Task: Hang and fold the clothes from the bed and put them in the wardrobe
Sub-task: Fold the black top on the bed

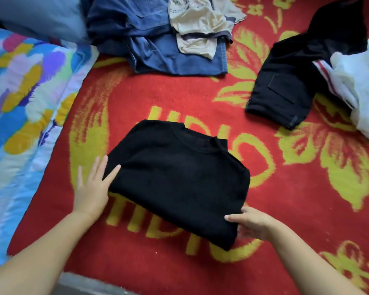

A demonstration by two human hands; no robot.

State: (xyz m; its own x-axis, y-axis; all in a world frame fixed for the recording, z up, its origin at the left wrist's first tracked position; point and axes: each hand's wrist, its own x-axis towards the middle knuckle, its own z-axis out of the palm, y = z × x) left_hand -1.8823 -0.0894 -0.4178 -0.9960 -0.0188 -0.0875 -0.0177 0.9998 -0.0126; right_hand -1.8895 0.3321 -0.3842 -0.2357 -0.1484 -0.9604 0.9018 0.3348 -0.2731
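A red blanket (pixel 200 92) with yellow flowers and lettering covers the bed and fills most of the view. Along its left side lies a quilt (pixel 19 107) printed in blue, purple, yellow and white patches, with a pale blue pillow (pixel 36 15) above it at the top left corner.

In the middle of the blanket, nearest the person, lies a black sweater (pixel 175 179), folded into a rough rectangle with its round collar facing up and away. At the top centre sits a heap of blue jeans (pixel 149 39), crumpled, with a cream shirt (pixel 200 24) bunched on top of it. To the right lies a black jacket (pixel 296 81), partly folded, a flap pocket showing. A white garment (pixel 358 88) with a red and white striped edge rests over the jacket's right side, at the picture's edge.

The left hand (pixel 92 188) lies flat with fingers (pixel 112 173) spread and released, palm on the blanket, the fingertips resting on the sweater's left edge. The right hand (pixel 251 224) is at the sweater's near right corner, its fingers curled around the folded edge and grasping the cloth, thumb on top.
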